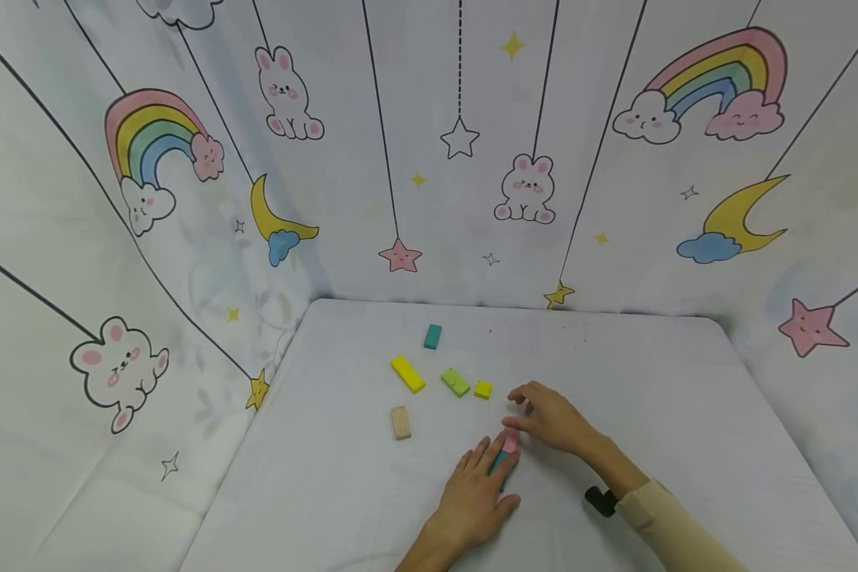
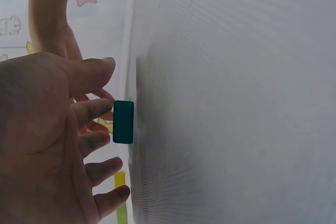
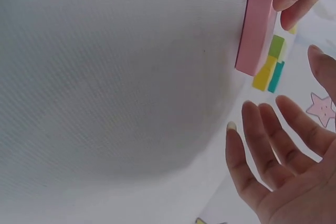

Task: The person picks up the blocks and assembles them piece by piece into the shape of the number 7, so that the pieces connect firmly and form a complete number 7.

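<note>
A teal block [image 1: 499,461] and a pink block [image 1: 511,440] lie end to end on the white table, also seen as a pink block [image 3: 255,30] in the right wrist view. My left hand [image 1: 472,494] rests over the teal block with its fingers spread and nearly straight. Just beyond the pink block is my right hand [image 1: 554,417], its fingers loosely bent and nothing held. In the left wrist view the teal block's end [image 2: 123,122] shows beside my left hand [image 2: 52,135]. The right wrist view shows my right hand [image 3: 289,161] apart from the pink block.
Left of my hands lie a yellow block [image 1: 407,374], a light green block [image 1: 455,382], a small yellow block [image 1: 482,389] and a wooden block [image 1: 401,423]. Farther back is another teal block [image 1: 432,337]. A patterned cloth surrounds the table [image 1: 615,349].
</note>
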{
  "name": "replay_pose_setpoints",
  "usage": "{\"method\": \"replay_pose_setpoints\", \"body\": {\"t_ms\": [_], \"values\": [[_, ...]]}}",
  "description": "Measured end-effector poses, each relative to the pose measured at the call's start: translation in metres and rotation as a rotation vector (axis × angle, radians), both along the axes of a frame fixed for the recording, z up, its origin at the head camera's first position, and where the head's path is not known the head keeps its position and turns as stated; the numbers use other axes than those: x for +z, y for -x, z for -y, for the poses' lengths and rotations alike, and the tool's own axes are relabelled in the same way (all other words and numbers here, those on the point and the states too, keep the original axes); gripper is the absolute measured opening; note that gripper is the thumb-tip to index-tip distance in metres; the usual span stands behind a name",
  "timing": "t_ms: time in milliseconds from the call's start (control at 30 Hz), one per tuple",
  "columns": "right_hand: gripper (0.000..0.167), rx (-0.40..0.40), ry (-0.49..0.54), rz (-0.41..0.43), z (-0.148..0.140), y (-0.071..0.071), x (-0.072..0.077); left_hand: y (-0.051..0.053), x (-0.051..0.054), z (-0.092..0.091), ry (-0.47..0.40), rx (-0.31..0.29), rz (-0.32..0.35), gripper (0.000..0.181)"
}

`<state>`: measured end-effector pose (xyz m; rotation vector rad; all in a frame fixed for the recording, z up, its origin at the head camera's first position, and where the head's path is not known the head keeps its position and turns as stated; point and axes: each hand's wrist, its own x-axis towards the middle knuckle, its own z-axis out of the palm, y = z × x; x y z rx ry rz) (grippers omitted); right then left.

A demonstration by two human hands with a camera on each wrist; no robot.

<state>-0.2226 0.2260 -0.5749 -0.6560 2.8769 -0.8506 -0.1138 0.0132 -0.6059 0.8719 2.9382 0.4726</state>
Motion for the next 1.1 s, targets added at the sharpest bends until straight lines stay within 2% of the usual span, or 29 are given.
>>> {"method": "replay_pose_setpoints", "body": {"t_ms": [233,400,567,767,1100], "values": [[0.053,-0.03,-0.004,0.029,0.01,0.008,0.011,0.0,0.003,-0.002,0.012,-0.019,-0.046,0.067],[0.05,-0.024,-0.005,0.03,0.016,0.013,0.015,-0.001,0.006,-0.003,0.015,-0.03,-0.068,0.069],[0.047,-0.013,-0.005,0.014,0.021,0.018,0.014,0.0,0.008,-0.004,0.027,-0.037,-0.057,0.076],[0.041,-0.008,-0.018,0.013,0.029,0.026,0.013,0.0,0.005,-0.006,0.042,-0.041,-0.021,0.083],[0.036,0.03,-0.067,-0.034,0.055,0.044,0.02,0.001,0.004,-0.009,0.07,-0.047,-0.007,0.087]]}}
